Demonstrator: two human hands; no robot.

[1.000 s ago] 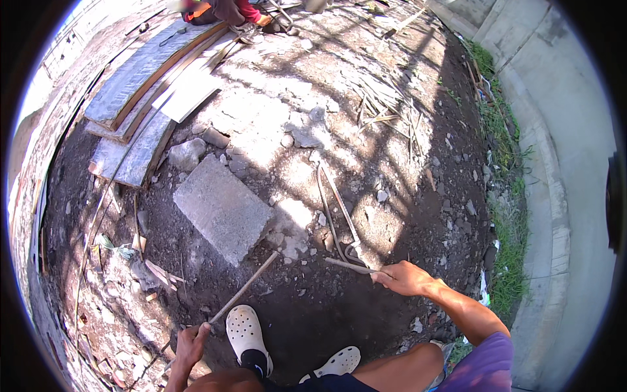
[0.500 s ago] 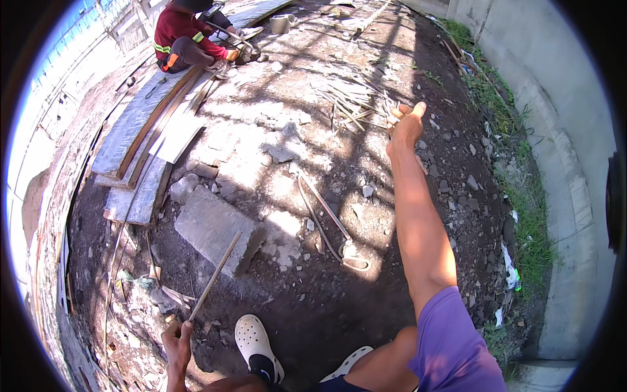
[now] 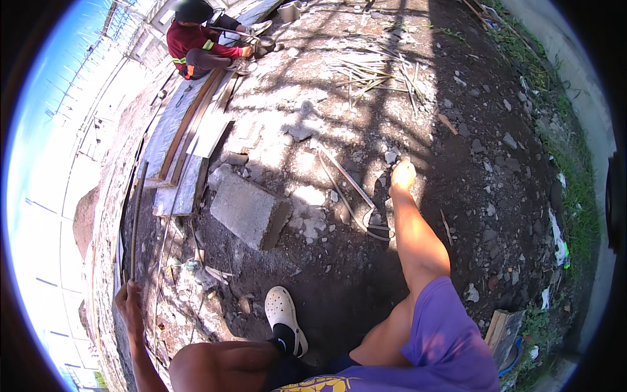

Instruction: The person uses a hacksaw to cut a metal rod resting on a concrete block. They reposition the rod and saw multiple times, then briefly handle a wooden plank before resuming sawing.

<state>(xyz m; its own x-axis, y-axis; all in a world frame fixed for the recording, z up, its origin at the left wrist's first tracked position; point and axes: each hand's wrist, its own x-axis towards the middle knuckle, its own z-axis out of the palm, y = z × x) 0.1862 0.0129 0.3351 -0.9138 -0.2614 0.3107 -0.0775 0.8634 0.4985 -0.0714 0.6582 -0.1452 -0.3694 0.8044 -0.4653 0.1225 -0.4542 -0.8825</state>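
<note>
A purple shirt [image 3: 450, 330] is flashing a yellow print [image 3: 320, 384], a cream clog [image 3: 279, 306] is showing a dotted pattern, a co-worker's maroon top [image 3: 185, 40] is sporting yellow bands [image 3: 208, 45], and a brown rod [image 3: 138, 219] is contrasting with a grey block [image 3: 245, 208].

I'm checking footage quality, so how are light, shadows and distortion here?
Head view: glare whitens the left side; head view: the right hand is sunlit, the left hand darker; head view: striped shadows cross the ground; head view: the wall bends along the rim.
</note>
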